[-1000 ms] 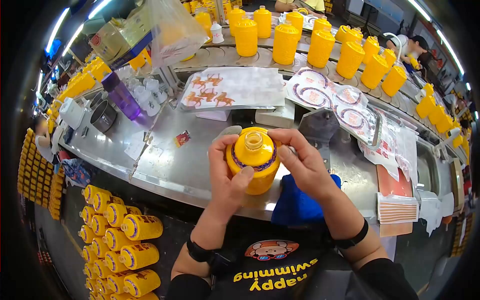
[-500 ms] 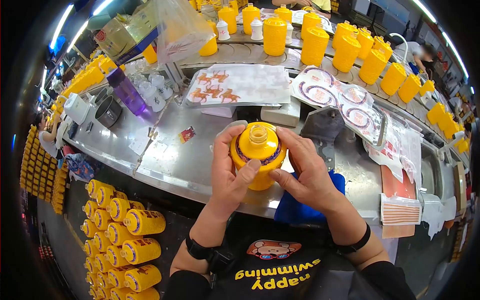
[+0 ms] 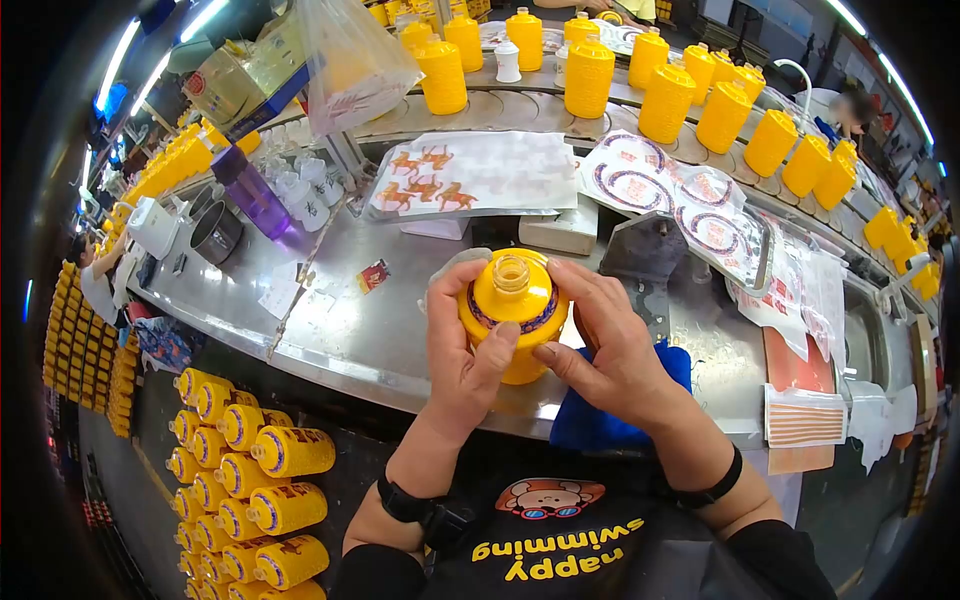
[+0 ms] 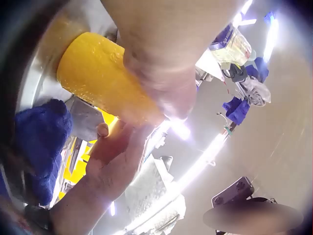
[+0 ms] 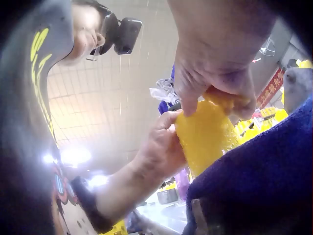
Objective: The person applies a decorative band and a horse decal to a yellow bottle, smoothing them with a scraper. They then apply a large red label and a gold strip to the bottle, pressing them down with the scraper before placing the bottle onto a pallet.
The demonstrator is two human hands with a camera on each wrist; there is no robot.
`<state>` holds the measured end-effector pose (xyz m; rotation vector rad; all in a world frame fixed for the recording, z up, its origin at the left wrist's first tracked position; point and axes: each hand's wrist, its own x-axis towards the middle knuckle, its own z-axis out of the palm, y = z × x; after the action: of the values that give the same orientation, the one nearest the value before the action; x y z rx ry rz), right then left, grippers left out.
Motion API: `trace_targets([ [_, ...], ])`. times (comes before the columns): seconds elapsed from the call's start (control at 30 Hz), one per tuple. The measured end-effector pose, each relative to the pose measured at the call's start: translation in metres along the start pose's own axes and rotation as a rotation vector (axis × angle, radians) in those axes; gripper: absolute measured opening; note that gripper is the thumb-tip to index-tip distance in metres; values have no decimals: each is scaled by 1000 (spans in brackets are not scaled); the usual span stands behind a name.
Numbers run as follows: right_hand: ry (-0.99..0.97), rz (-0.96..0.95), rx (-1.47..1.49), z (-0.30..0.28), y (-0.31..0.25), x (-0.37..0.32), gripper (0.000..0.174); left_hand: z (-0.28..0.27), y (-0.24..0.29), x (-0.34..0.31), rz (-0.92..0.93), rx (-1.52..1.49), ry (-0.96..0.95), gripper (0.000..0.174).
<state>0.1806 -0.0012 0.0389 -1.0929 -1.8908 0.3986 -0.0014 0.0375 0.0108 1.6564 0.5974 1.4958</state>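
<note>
In the head view a yellow bottle [image 3: 512, 340] with a clear glass neck stands upright between both hands at the front of the metal table. A dark patterned band [image 3: 545, 316] circles its shoulder. My left hand [image 3: 458, 350] grips the left side, thumb on the shoulder over the band and something greyish on the fingers. My right hand [image 3: 612, 345] holds the opposite side, its thumb lower on the body. The right wrist view shows the yellow bottle's textured body [image 5: 203, 137] between both hands. A blue cloth [image 3: 600, 415] lies beside it, under the right forearm.
Behind is a sheet of horse decals [image 3: 480, 170], next to sheets of curved bands [image 3: 665, 190]. Yellow bottles [image 3: 665, 105] line a conveyor [image 3: 540, 103] at the back. A purple drink bottle [image 3: 250, 190] and metal pot [image 3: 215, 232] stand left; finished bottles [image 3: 295, 452] are stacked below.
My right hand has moved from the bottle's shoulder to its side, its thumb now lower. My left hand keeps its grip. The bottles on the conveyor have shifted along.
</note>
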Motion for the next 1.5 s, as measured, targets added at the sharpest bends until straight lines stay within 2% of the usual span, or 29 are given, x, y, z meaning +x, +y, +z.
trace_targets([
  [0.1,0,2,-14,0,-2,1,66,6,-3,-5,14,-260,97,52],
  [0.2,-2,-10,-29,1,1,1,66,-2,-19,-20,244,180,187,47],
  [0.3,-1,4,0,0,-1,2,66,-8,-7,-36,455,795,99,40],
  [0.33,1,4,-4,0,-2,2,65,-4,-5,-40,478,783,139,33],
  [0.43,3,2,-6,1,-1,2,65,-1,-3,-44,653,959,13,29],
  [0.47,6,3,0,1,-1,2,65,5,-3,-45,623,882,69,22],
  [0.57,-5,5,17,-2,-2,2,63,-2,6,-38,493,647,55,25],
  [0.67,-2,30,105,-1,0,2,58,-6,-5,-29,107,87,320,30],
  [0.8,37,144,200,4,-7,6,50,0,-6,-9,-29,-257,182,33],
  [1.0,80,166,129,10,-11,8,45,4,-11,-9,-18,-364,165,33],
  [1.1,57,183,146,8,-9,8,53,8,-13,-8,16,-243,236,31],
  [1.2,7,287,339,2,-10,7,72,8,-16,-10,84,-207,248,29],
  [1.3,-69,198,148,2,-8,8,90,0,-25,-21,318,197,237,27],
  [1.33,-88,185,34,6,0,6,104,-5,-22,-25,376,334,211,25],
  [1.4,-65,143,-10,8,4,7,103,-12,-10,-31,494,611,160,21],
  [1.5,-64,178,51,5,-2,10,98,-9,3,-34,578,770,128,20],
])
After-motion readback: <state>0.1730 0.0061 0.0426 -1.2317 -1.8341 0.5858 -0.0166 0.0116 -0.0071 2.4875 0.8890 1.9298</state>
